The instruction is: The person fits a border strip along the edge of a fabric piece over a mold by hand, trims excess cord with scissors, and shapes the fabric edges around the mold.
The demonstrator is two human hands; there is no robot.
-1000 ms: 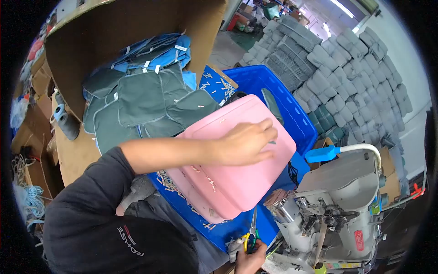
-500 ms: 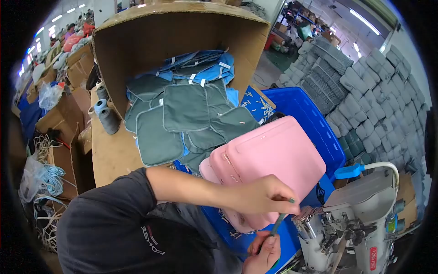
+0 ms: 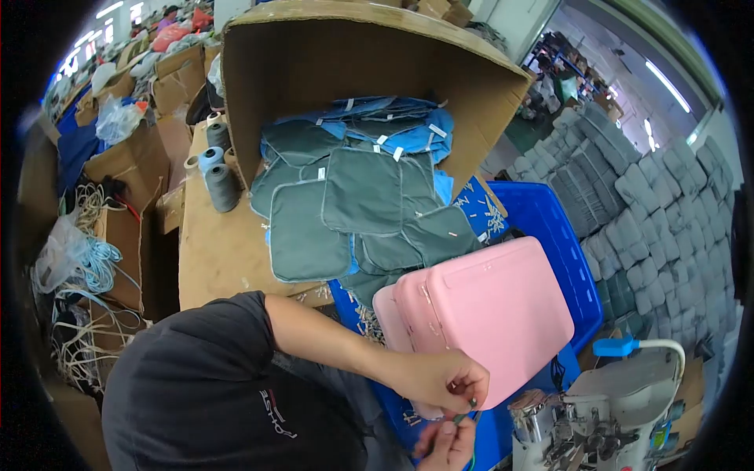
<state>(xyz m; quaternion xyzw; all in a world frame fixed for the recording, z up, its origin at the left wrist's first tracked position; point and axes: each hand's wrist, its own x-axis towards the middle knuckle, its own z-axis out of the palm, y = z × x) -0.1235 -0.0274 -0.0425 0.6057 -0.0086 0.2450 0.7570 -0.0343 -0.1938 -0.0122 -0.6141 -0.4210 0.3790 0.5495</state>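
Note:
My left hand (image 3: 454, 381) reaches across from the left, in front of a stack of pink padded fabric pieces (image 3: 503, 302). Its thumb and fingers are pinched on the end of a narrow dark green strip (image 3: 473, 403). Just below, my right hand (image 3: 449, 442) is closed on the same strip, thumb on top, with a green length trailing under it. The two hands almost meet. To their right stands a sewing machine (image 3: 601, 428), apart from the strip.
A big cardboard box (image 3: 377, 17) holds dark green and blue fabric pieces (image 3: 363, 191). Thread cones (image 3: 222, 188) stand on the board at left. A blue bin (image 3: 577, 259) sits behind the pink stack. Grey bundles (image 3: 652, 212) are piled at right.
My left hand has come down and left toward my right hand, so less of the green strip shows between them. The whole view has shifted, with the surroundings sliding rightward.

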